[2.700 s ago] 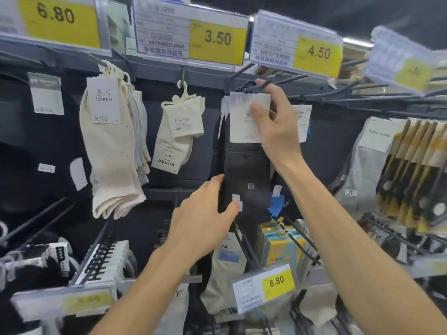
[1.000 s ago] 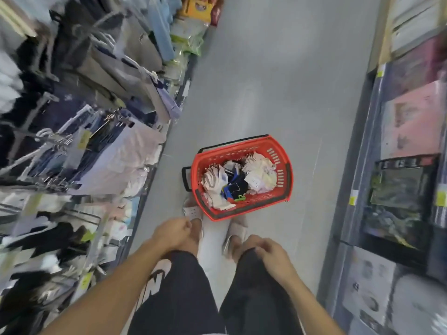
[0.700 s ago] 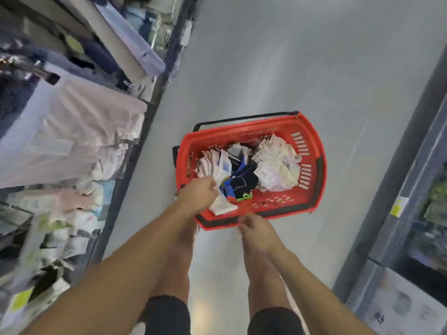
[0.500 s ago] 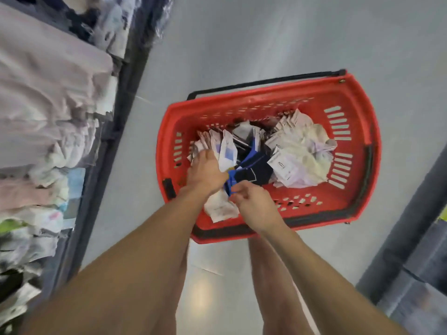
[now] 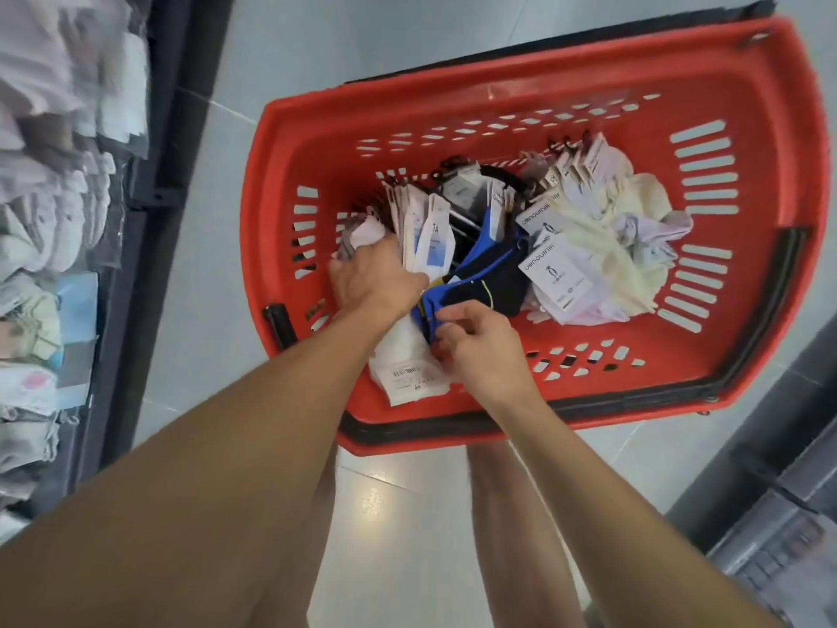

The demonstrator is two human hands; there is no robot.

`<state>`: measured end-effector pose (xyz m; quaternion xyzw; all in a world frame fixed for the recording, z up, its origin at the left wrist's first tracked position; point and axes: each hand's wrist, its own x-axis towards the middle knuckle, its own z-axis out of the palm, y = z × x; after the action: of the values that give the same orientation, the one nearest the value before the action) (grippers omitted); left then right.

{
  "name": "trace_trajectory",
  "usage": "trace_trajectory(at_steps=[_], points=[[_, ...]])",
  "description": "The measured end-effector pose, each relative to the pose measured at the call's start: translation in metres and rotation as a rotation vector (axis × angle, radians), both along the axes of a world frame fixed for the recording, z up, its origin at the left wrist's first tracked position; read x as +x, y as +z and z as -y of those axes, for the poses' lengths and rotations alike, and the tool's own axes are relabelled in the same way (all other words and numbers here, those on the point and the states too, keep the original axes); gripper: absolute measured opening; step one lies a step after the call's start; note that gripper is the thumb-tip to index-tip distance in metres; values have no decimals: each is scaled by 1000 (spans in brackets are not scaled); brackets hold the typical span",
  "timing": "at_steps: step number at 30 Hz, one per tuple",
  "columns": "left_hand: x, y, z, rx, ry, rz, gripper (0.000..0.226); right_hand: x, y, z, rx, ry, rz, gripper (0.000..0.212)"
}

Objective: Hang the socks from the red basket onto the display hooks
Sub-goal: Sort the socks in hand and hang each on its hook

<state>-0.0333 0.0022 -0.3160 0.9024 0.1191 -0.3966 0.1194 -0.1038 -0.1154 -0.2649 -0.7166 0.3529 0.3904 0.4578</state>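
The red basket (image 5: pixel 521 106) sits on the floor below me, holding several packs of socks with white paper labels. My left hand (image 5: pixel 371 278) is inside it, closed around a bundle of white labelled socks (image 5: pixel 421 237) at the basket's left side. My right hand (image 5: pixel 475 346) pinches the edge of a blue and black sock (image 5: pixel 489 278) in the middle. A heap of cream and pale lilac socks (image 5: pixel 611 247) with penguin labels lies at the right. No display hooks are in view.
A shelf of folded pale garments (image 5: pixel 50 210) runs down the left, with its dark base (image 5: pixel 149 219) beside the basket. Another dark shelf unit (image 5: pixel 770 491) stands at the lower right. Grey tiled floor (image 5: pixel 398 514) and my bare legs lie below the basket.
I turned from the sock hooks to the basket on the floor and bent down. Both hands went from my knees into the basket and closed on socks.
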Motion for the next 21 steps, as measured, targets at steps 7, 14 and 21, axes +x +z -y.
trace_trajectory(at_steps=[7, 14, 21], points=[[-32, 70, 8, -254, -188, 292, 19, 5, 17, 1, -25, -139, 55, 24], [-91, 127, -15, -382, -183, 491, 17, -4, 10, 8, -98, -400, -80, 19], [-100, 128, -43, -289, 367, 208, 52, 55, -43, -20, -295, -317, -251, 86]])
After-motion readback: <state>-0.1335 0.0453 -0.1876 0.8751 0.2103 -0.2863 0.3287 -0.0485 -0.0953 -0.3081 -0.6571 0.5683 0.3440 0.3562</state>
